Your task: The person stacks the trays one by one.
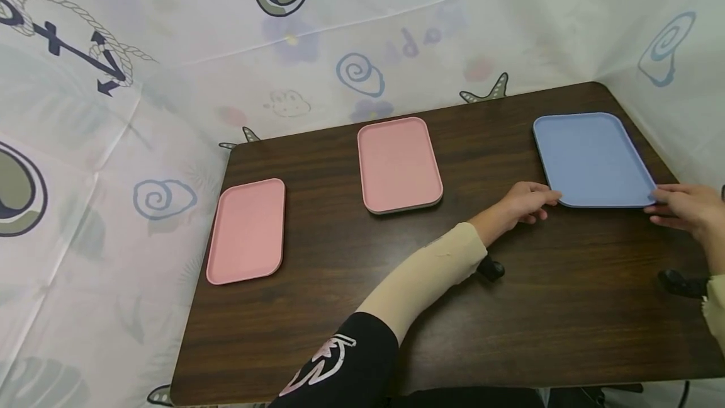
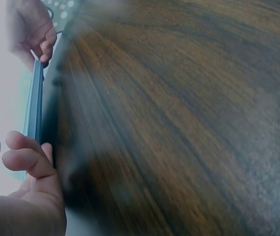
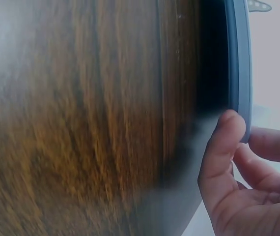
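Observation:
A blue square tray [image 1: 591, 159] is at the right end of the dark wooden table, its flat inside facing up. My left hand [image 1: 527, 202] pinches its near left corner, thumb on the rim and fingers below. At the near right corner, my right hand [image 1: 688, 206] grips the rim between thumb and fingers. The right wrist view shows the tray's edge [image 3: 239, 64] between the right fingertips [image 3: 231, 123]. In the left wrist view the tray's side [image 2: 35, 98] runs between both hands. Whether its underside touches the table cannot be told.
A pink tray [image 1: 399, 162] with a darker edge beneath it lies at the table's back middle. Another pink tray [image 1: 247, 232] lies at the left edge. Printed white cloth [image 1: 317, 49] hangs behind and beside the wooden table [image 1: 317, 332].

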Tool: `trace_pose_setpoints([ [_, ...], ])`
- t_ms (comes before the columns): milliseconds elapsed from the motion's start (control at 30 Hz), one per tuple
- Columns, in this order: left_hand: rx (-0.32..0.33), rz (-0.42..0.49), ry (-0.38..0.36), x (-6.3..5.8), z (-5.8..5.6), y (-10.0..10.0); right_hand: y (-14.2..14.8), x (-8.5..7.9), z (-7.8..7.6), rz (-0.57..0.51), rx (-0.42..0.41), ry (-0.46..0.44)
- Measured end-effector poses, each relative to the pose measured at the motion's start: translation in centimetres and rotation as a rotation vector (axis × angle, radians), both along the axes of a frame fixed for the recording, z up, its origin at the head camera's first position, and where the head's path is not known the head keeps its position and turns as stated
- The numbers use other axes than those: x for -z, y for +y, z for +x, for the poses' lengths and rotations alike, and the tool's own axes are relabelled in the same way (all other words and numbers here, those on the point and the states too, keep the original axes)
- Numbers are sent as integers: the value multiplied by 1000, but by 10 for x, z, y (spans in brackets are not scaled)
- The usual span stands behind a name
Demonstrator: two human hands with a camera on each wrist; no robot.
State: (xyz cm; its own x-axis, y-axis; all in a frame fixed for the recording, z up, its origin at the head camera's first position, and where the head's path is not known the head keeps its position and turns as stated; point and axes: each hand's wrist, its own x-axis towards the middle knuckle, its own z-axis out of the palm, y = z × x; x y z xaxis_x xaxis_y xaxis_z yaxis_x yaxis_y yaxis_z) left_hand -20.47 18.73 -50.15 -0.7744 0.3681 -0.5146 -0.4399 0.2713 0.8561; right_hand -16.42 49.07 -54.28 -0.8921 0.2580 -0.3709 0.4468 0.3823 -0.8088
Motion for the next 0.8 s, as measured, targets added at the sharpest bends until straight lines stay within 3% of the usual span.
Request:
trace_pose_setpoints([
  [100,-57,25,18,1,-3,-2,1,6,-2,-62,-27,6],
  [400,-184,-6,85,-3,-10,-9,-23,-17,8,-222,-91,22],
  [567,-179,-23,107,-5,-10,-17,-36,-28,15,-261,-166,29],
  [800,-127,66,139,0,-5,-47,-30,-6,15,-374,-201,72],
])
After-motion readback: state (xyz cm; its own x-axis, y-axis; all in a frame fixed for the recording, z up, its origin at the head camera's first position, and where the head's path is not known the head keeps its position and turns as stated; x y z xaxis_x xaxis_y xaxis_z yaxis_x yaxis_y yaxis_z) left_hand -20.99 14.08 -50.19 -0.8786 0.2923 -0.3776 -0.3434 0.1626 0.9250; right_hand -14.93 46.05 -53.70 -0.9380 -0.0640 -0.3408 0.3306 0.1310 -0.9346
